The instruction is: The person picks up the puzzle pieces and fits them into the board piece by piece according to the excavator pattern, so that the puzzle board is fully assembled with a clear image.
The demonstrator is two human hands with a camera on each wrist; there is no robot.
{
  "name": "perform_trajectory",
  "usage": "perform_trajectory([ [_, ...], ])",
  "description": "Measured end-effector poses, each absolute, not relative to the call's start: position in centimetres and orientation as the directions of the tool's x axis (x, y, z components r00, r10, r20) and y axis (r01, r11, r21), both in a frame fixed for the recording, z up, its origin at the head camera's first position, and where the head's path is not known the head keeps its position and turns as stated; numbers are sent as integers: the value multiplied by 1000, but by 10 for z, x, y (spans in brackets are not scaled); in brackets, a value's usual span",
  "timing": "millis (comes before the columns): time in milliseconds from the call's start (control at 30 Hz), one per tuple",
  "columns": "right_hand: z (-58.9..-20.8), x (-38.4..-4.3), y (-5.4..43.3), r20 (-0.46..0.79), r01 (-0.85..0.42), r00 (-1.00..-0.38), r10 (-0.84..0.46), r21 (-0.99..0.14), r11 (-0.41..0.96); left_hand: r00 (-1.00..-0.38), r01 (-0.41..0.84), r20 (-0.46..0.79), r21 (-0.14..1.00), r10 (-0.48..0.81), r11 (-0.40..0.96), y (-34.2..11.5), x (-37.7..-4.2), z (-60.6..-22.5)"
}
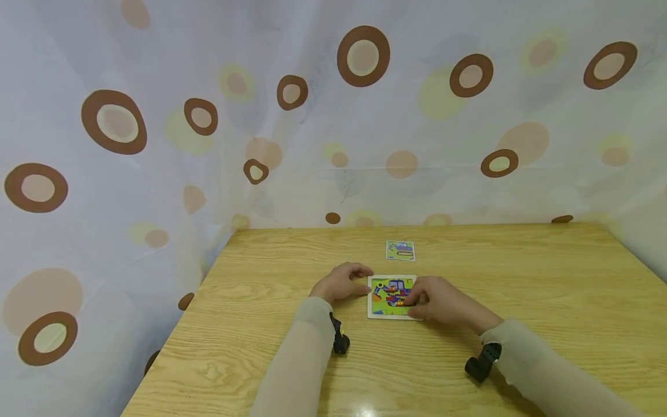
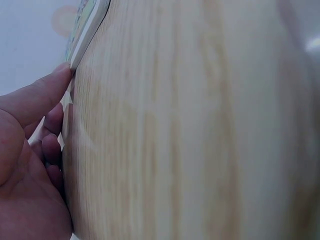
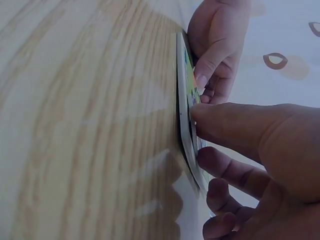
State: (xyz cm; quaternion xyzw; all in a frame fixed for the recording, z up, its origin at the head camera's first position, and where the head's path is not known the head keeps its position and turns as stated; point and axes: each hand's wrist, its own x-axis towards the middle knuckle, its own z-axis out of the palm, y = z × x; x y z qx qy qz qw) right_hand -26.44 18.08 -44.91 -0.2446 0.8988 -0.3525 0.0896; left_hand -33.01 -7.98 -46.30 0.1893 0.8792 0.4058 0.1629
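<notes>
A small jigsaw puzzle (image 1: pixel 388 310) with a white border and a picture of a blue excavator on green lies flat on the table. Beside its left edge is my left hand (image 1: pixel 341 284), the thumb tip at the border and the other fingers loosely bent on the wood. In the left wrist view that thumb (image 2: pixel 47 92) meets the corner of the white border (image 2: pixel 87 35). My right hand (image 1: pixel 443 301) reaches over the puzzle's right side. Thumb and index finger pinch a puzzle piece (image 3: pixel 193 131) there, tilted slightly up from the board; the fingers cover most of it.
Behind the puzzle lies a small picture card (image 1: pixel 400 251) with a similar excavator. The wooden table (image 1: pixel 250 347) ends at a white cloth (image 1: pixel 312 197) with brown and tan spots, at the back and along the sides.
</notes>
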Motion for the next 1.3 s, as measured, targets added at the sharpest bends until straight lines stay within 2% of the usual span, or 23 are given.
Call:
perform_trajectory([
  [267,-447,-261,174,-15,-322,-898,-440,-659,680,-877,195,-134,778,462,597,-79,-330,-463],
  [667,-450,-264,167,13,-368,-894,-449,-592,717,-874,208,-137,761,466,614,-81,-329,-463],
  [1100,-442,-256,177,-51,-259,-911,-409,-700,666,-866,227,-120,771,485,595,-80,-331,-467],
  [1300,-439,-257,188,24,-261,-937,-349,-710,654,-873,169,-126,828,471,534,-82,-330,-467],
])
